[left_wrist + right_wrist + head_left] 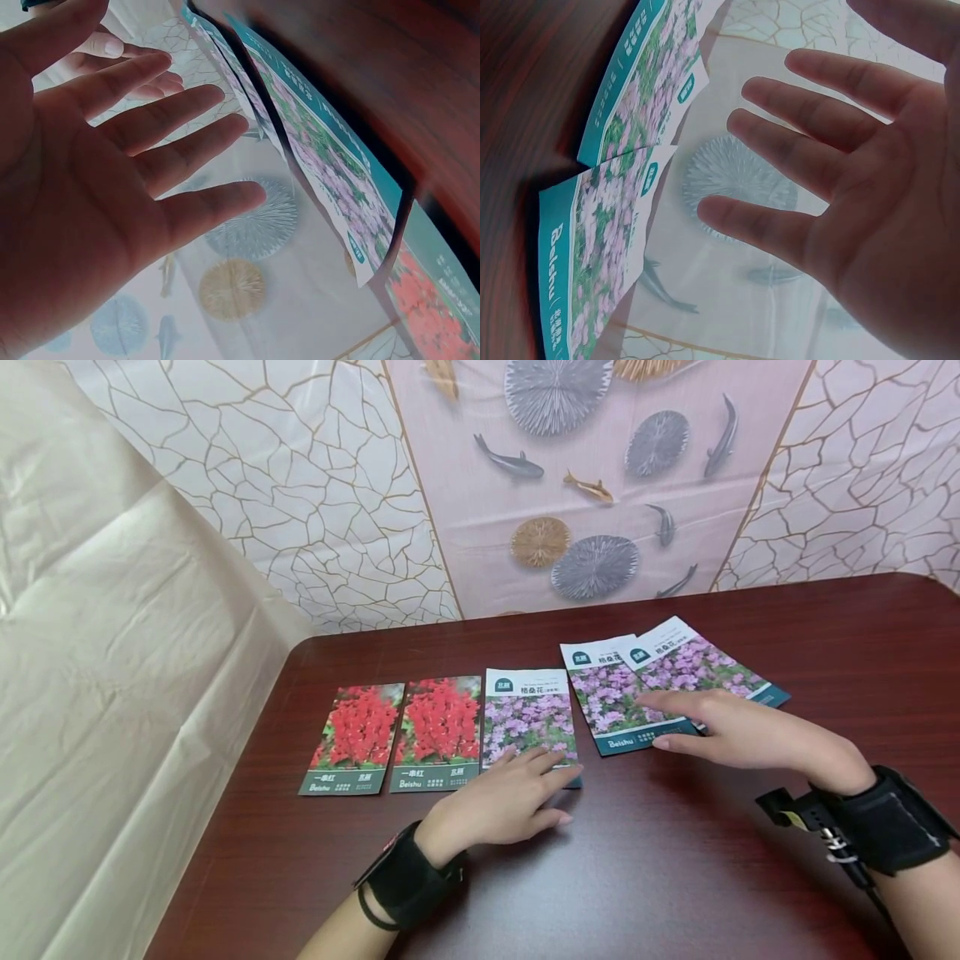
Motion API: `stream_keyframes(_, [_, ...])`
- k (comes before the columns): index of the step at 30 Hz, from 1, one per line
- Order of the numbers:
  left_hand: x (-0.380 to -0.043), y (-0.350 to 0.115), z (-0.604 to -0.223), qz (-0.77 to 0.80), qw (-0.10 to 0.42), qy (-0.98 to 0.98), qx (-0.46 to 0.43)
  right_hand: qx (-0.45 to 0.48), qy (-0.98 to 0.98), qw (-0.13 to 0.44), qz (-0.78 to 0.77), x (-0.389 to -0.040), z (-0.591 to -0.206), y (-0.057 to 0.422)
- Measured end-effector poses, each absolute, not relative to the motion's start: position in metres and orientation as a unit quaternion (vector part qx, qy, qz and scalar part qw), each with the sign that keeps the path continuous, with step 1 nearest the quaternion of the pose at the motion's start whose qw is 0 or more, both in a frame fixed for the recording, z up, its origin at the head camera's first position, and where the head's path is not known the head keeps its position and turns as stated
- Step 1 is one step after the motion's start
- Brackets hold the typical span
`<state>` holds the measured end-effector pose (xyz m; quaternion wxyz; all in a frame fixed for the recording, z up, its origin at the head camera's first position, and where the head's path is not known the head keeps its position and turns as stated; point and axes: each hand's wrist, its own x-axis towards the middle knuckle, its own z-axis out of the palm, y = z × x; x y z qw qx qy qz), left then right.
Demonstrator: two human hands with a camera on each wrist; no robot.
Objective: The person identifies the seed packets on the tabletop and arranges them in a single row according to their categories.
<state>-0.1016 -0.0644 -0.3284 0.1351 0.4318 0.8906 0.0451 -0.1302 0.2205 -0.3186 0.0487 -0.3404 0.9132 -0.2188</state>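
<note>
Flower seed packets lie face up in the head view. My left hand [501, 802] is over the lower part of a pink-flower packet [528, 706], its fingers extended and its palm bare of anything in the left wrist view. To the left lie two red-flower packets [362, 722], [441, 720] side by side. At the right, a tilted pink-flower packet [596, 681] is partly covered by another pink-flower packet [697, 664]. Over this pair hovers my right hand [738, 727], fingers spread and holding nothing in the right wrist view. Whether either hand touches a packet I cannot tell.
The packets rest on a dark red-brown wooden table [585, 885]. Behind it hangs a patterned backdrop [480, 518] with fish and round shapes. A pale cloth sheet [150, 652] drapes along the left side. Each wrist wears a black strap [888, 822].
</note>
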Motion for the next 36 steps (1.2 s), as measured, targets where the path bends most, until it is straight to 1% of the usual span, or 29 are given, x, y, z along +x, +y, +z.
stream_keyframes(9, [-0.114, -0.048, -0.329, 0.046, 0.115, 0.892, 0.436, -0.328, 0.917, 0.028, -0.224, -0.137, -0.322, 0.230])
stream_keyframes(18, [-0.122, -0.023, -0.335, 0.013, 0.134, 0.895, 0.425, -0.315, 0.923, 0.036, -0.216, -0.145, -0.333, 0.234])
stream_keyframes(27, [-0.124, -0.005, -0.344, -0.021, 0.136, 0.905, 0.402, -0.315, 0.922, 0.073, -0.215, -0.147, -0.338, 0.235])
stream_keyframes(36, [-0.121, 0.001, -0.347, -0.045, 0.163, 0.905, 0.390, -0.285, 0.930, 0.106, -0.205, -0.149, -0.342, 0.238])
